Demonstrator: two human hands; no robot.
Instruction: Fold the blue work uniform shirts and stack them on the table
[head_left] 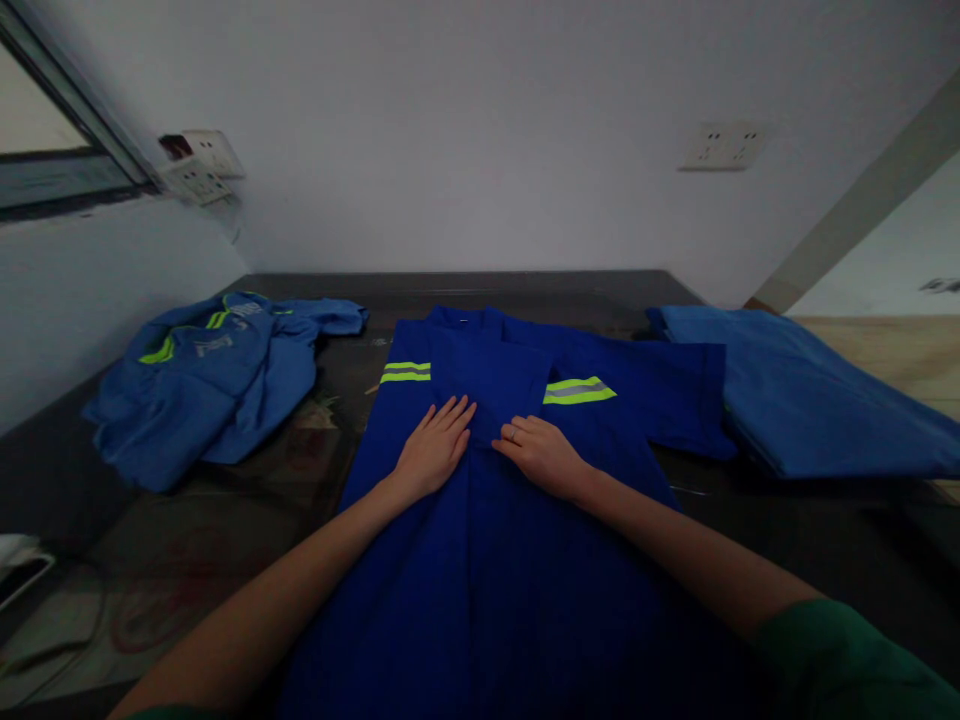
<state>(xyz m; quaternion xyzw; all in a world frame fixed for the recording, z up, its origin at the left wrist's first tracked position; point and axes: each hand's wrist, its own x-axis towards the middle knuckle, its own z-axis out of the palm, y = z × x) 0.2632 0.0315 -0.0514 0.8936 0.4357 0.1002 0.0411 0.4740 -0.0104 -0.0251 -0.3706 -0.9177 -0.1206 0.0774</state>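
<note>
A dark blue work shirt (517, 580) with yellow-and-grey reflective bands lies spread in front of me, its collar toward the wall. One short sleeve stretches out to the right; on the left side no sleeve sticks out. My left hand (436, 443) rests flat on the shirt's front, fingers stretched out. Just to its right, my right hand (546, 455) has its fingers curled in and pinches the cloth by the front opening, below the reflective band. A ring shows on one of its fingers. The shirt's lower end runs into shadow near me.
A crumpled lighter blue garment (217, 390) with yellow trim lies on the dark table (315, 520) at left. Folded blue cloth (817, 390) sits at right, touching the sleeve. A white device (22, 565) with a cable is at the left edge. Wall sockets (724, 147) are behind.
</note>
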